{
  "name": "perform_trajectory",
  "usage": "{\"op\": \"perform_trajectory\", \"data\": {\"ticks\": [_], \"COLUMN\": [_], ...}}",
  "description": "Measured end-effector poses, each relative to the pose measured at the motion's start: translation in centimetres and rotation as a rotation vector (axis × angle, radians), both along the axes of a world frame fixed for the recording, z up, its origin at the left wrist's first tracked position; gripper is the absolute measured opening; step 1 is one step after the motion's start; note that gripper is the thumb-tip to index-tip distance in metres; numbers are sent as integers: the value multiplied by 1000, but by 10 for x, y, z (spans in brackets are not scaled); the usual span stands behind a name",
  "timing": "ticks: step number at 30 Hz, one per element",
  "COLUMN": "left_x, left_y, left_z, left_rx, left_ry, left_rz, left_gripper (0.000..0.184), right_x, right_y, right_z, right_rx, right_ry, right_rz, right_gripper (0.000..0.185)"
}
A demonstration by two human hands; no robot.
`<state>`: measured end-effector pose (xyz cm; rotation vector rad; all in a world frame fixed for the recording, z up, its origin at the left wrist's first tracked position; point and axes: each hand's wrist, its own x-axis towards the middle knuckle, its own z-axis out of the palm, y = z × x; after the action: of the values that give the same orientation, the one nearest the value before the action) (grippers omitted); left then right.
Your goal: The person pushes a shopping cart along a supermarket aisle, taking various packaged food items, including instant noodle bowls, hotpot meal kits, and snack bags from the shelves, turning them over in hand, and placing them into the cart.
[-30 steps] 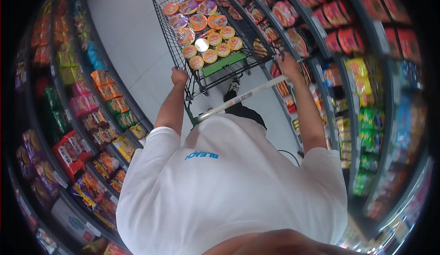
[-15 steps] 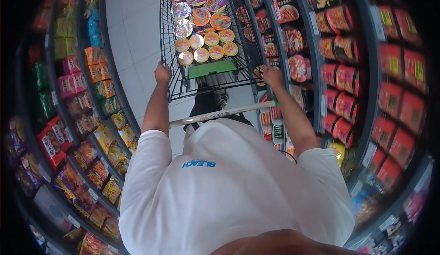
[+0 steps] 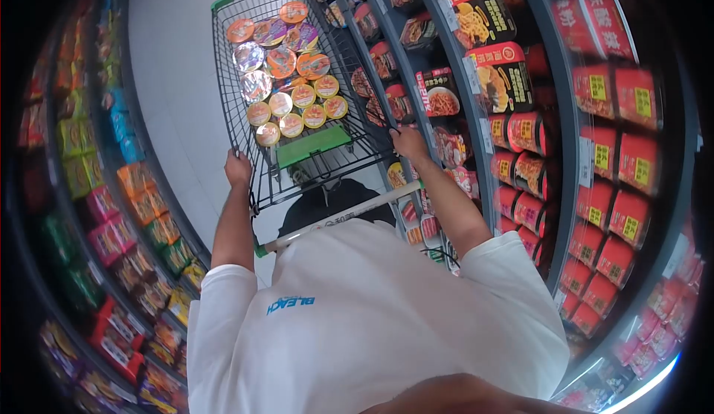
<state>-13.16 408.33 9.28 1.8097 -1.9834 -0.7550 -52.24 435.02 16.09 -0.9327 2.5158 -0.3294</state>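
Note:
A wire shopping cart with green corners stands in front of the body, and its white handle bar crosses close to the shirt. Inside lie several round tubs with yellow, orange and purple lids, in rows. My left hand is closed on the cart's left side rim, forward of the bar. On the right side rim, my right hand is closed in the same way. A green panel sits at the near end of the basket.
Shelves of bright packets line the left side. On the right, close to the cart, shelves hold red boxes, black-and-red packs and bowls. Pale floor tiles run along the cart's left.
The shelves have shifted past, with more red boxes now at the right. The cart's far end with green corners is back in view. Both hands have kept their hold on the rims.

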Motion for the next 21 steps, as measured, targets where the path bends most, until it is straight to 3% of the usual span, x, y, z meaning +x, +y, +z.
{"op": "perform_trajectory", "data": {"ticks": [1, 2, 5, 11, 14, 16, 18, 21], "left_x": [-9, 6, -14, -58, -56, -62, -75, -79], "left_y": [-25, -8, -76, -200, -229, -254, -276, -302], "left_z": [10, 17, 57, 92, 100, 115, 117, 114], "left_rx": [-14, 9, -11, -51, 21, 46, -67, -20], "left_ry": [3, -9, 6, 25, 26, 14, 45, 45], "left_rz": [-13, -56, -61, -118, -60, -82, -102, -117], "left_gripper": [32, 32, 32, 31, 31, 32, 33, 33], "right_x": [-11, 14, -5, -46, -54, -58, -73, -85], "right_y": [-17, 21, -52, -164, -204, -227, -248, -271], "right_z": [-1, 9, 44, 94, 128, 137, 130, 124], "right_rx": [-72, -44, -76, -10, 17, -106, -56, -78], "right_ry": [-25, -40, 82, -142, -203, -59, -117, 13], "right_rz": [13, -47, -27, -181, -134, -40, -96, -93], "right_gripper": [44, 44, 43, 40, 40, 39, 39, 38]}}
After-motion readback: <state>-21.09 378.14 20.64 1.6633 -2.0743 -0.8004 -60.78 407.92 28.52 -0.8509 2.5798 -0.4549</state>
